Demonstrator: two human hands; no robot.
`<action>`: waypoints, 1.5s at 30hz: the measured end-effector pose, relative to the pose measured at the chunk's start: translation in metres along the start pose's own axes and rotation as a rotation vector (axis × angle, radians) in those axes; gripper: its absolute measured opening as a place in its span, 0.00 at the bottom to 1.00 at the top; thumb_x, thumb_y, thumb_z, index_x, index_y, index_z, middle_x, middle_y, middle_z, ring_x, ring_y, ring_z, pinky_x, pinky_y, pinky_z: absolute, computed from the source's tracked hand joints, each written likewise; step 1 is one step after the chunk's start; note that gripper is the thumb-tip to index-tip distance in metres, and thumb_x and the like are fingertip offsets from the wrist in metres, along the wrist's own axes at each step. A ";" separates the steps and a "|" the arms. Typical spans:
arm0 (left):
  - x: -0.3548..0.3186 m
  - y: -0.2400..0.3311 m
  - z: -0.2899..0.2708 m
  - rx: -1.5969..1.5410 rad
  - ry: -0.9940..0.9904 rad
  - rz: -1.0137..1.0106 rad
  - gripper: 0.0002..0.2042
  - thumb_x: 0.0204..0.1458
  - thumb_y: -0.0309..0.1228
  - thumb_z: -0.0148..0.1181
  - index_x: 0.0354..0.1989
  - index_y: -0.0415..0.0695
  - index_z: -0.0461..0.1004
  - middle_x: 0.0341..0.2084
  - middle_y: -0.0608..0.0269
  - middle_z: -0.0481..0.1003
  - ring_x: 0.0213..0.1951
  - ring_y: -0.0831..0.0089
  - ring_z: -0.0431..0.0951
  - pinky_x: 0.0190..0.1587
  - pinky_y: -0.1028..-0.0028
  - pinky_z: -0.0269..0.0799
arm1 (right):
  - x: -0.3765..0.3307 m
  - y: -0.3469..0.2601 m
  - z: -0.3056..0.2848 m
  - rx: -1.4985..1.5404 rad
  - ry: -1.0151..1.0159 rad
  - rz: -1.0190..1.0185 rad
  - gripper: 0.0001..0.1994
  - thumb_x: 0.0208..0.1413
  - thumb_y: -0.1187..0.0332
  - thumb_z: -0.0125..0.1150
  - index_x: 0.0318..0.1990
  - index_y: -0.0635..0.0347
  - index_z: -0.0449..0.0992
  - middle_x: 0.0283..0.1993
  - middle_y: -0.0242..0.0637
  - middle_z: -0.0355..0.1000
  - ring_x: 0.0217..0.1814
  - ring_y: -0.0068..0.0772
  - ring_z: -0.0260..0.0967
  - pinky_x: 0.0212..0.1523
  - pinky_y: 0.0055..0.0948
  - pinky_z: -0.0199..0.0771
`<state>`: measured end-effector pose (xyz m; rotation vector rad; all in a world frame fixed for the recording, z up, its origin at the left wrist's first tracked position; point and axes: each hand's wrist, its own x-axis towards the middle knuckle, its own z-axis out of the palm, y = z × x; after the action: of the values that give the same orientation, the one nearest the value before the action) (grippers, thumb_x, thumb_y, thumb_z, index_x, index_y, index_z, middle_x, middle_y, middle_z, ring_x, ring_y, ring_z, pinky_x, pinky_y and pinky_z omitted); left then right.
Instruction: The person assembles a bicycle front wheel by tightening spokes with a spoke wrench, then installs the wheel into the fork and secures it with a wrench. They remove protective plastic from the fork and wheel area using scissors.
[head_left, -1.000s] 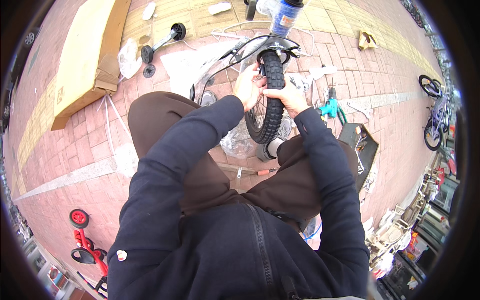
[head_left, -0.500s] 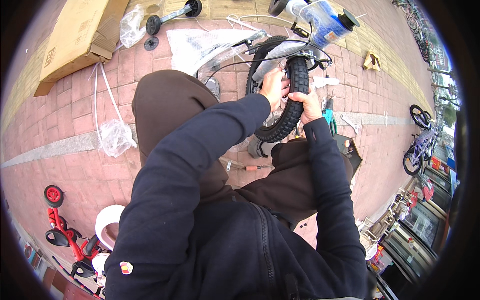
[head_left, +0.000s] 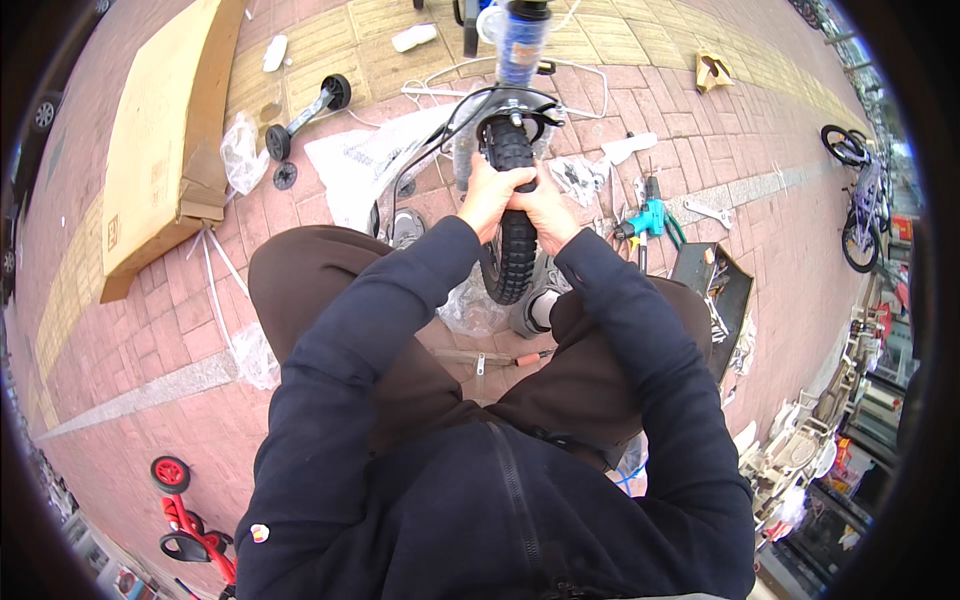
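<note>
Gripping one black knobbly tyre (head_left: 517,245) from both sides with left hand (head_left: 486,198) and right hand (head_left: 548,211), near one teal drill (head_left: 648,217) and one dark toolbox (head_left: 740,298).

Tire (head_left: 517,255): left grip (head_left: 488,197) and right grip (head_left: 548,210) close in both sides, thumbs over the tread; bare tread below them.
Above grips: brake (head_left: 516,115) in the way; cables (head_left: 440,140) bow out left.
Between thighs: open pocket below tire; screwdriver (head_left: 530,358) on its floor, right shoe (head_left: 528,316) narrowing its upper right.
Right: drill (head_left: 650,216), wrench (head_left: 708,213), toolbox (head_left: 738,300) crowd the paving.
Left: passable paving between left knee (head_left: 300,265) and carton (head_left: 155,150), partly strewn with straps (head_left: 212,270).
</note>
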<state>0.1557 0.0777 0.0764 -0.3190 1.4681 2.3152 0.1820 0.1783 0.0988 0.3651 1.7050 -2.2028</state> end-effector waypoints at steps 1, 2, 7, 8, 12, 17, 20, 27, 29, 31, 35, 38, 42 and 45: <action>0.000 0.001 -0.001 0.056 0.019 0.010 0.29 0.40 0.31 0.66 0.46 0.35 0.55 0.36 0.55 0.68 0.38 0.69 0.72 0.42 0.71 0.70 | -0.002 -0.003 0.001 -0.048 -0.016 0.012 0.26 0.37 0.79 0.60 0.48 0.62 0.60 0.40 0.37 0.65 0.39 0.27 0.66 0.40 0.25 0.66; 0.000 0.003 -0.002 0.179 0.085 0.034 0.31 0.38 0.34 0.68 0.45 0.34 0.54 0.36 0.54 0.68 0.36 0.69 0.73 0.39 0.72 0.71 | -0.004 -0.009 0.000 -0.174 -0.059 0.161 0.28 0.37 0.76 0.61 0.50 0.64 0.60 0.40 0.37 0.66 0.41 0.27 0.65 0.42 0.25 0.65; 0.004 0.014 -0.006 0.311 0.027 0.080 0.28 0.36 0.29 0.68 0.43 0.33 0.59 0.31 0.57 0.70 0.29 0.72 0.74 0.31 0.74 0.73 | -0.028 -0.088 -0.051 -0.631 -0.381 0.047 0.26 0.50 0.69 0.59 0.57 0.68 0.62 0.51 0.42 0.68 0.51 0.27 0.65 0.52 0.24 0.63; 0.006 0.016 -0.007 0.304 0.023 0.061 0.27 0.36 0.28 0.68 0.43 0.33 0.60 0.31 0.57 0.70 0.29 0.72 0.74 0.31 0.74 0.73 | -0.041 -0.104 -0.064 -0.465 -0.316 -0.118 0.25 0.49 0.63 0.60 0.52 0.69 0.66 0.46 0.42 0.71 0.44 0.28 0.69 0.46 0.24 0.67; 0.010 0.030 -0.023 0.337 -0.083 -0.008 0.23 0.38 0.29 0.65 0.42 0.36 0.63 0.28 0.62 0.70 0.26 0.76 0.72 0.27 0.77 0.72 | -0.102 -0.152 -0.138 -0.226 -0.007 -0.422 0.21 0.57 0.66 0.49 0.56 0.66 0.62 0.49 0.44 0.69 0.47 0.28 0.69 0.48 0.24 0.68; 0.020 0.061 -0.067 0.451 -0.306 -0.100 0.25 0.41 0.27 0.63 0.49 0.38 0.63 0.35 0.61 0.72 0.33 0.77 0.72 0.37 0.78 0.71 | -0.138 -0.086 -0.215 0.080 0.387 -0.248 0.21 0.57 0.67 0.51 0.55 0.67 0.62 0.46 0.43 0.70 0.42 0.28 0.70 0.44 0.26 0.71; 0.030 0.076 -0.090 0.502 -0.375 -0.174 0.34 0.39 0.29 0.65 0.57 0.38 0.59 0.38 0.67 0.68 0.37 0.79 0.68 0.44 0.79 0.64 | -0.139 -0.010 -0.246 0.210 0.393 -0.112 0.20 0.54 0.65 0.55 0.53 0.65 0.65 0.43 0.41 0.71 0.39 0.30 0.71 0.39 0.28 0.74; 0.037 0.092 -0.096 0.783 -0.371 -0.118 0.29 0.41 0.31 0.64 0.54 0.34 0.63 0.38 0.63 0.72 0.38 0.78 0.71 0.44 0.79 0.65 | -0.131 0.154 -0.307 0.515 0.767 0.255 0.13 0.52 0.66 0.56 0.45 0.58 0.69 0.39 0.38 0.72 0.38 0.35 0.71 0.38 0.35 0.74; 0.029 0.090 -0.090 0.887 -0.241 -0.057 0.27 0.44 0.28 0.62 0.54 0.32 0.62 0.40 0.61 0.72 0.38 0.79 0.72 0.44 0.79 0.66 | -0.127 0.189 -0.317 0.531 0.906 0.259 0.08 0.54 0.67 0.53 0.39 0.57 0.70 0.34 0.35 0.72 0.33 0.32 0.70 0.34 0.33 0.72; 0.016 0.077 -0.083 0.841 -0.057 0.069 0.25 0.47 0.24 0.59 0.55 0.31 0.61 0.40 0.60 0.72 0.37 0.78 0.72 0.45 0.78 0.67 | -0.121 0.215 -0.323 0.467 1.015 0.288 0.06 0.55 0.68 0.50 0.36 0.57 0.72 0.25 0.30 0.70 0.22 0.24 0.66 0.22 0.26 0.69; 0.003 0.037 -0.068 0.887 0.195 0.439 0.22 0.51 0.27 0.54 0.55 0.32 0.61 0.47 0.53 0.69 0.47 0.70 0.68 0.52 0.74 0.61 | -0.099 0.245 -0.319 0.322 1.136 0.508 0.08 0.55 0.68 0.50 0.27 0.58 0.73 0.19 0.30 0.69 0.16 0.22 0.62 0.14 0.22 0.64; 0.007 0.032 -0.068 1.128 0.279 0.600 0.20 0.52 0.28 0.52 0.54 0.34 0.63 0.48 0.49 0.69 0.48 0.65 0.69 0.52 0.72 0.60 | -0.077 0.252 -0.313 0.217 1.133 0.563 0.10 0.53 0.65 0.51 0.23 0.59 0.72 0.18 0.32 0.68 0.14 0.25 0.63 0.15 0.26 0.65; 0.015 0.044 -0.079 1.096 0.209 0.590 0.20 0.51 0.26 0.51 0.53 0.34 0.64 0.47 0.51 0.69 0.47 0.67 0.69 0.52 0.72 0.60 | -0.050 0.260 -0.309 -0.168 1.075 0.577 0.08 0.48 0.66 0.54 0.24 0.61 0.73 0.20 0.36 0.71 0.16 0.28 0.67 0.17 0.29 0.66; 0.018 0.043 -0.085 1.055 0.182 0.587 0.19 0.52 0.27 0.52 0.53 0.34 0.65 0.46 0.53 0.69 0.45 0.69 0.69 0.51 0.74 0.61 | -0.053 0.271 -0.316 -0.685 1.150 0.556 0.08 0.41 0.68 0.59 0.30 0.60 0.78 0.29 0.44 0.75 0.31 0.37 0.74 0.36 0.31 0.71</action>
<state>0.1202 -0.0118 0.0678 0.2441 2.8866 1.4995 0.3414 0.4281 -0.1987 1.8415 2.2736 -0.8605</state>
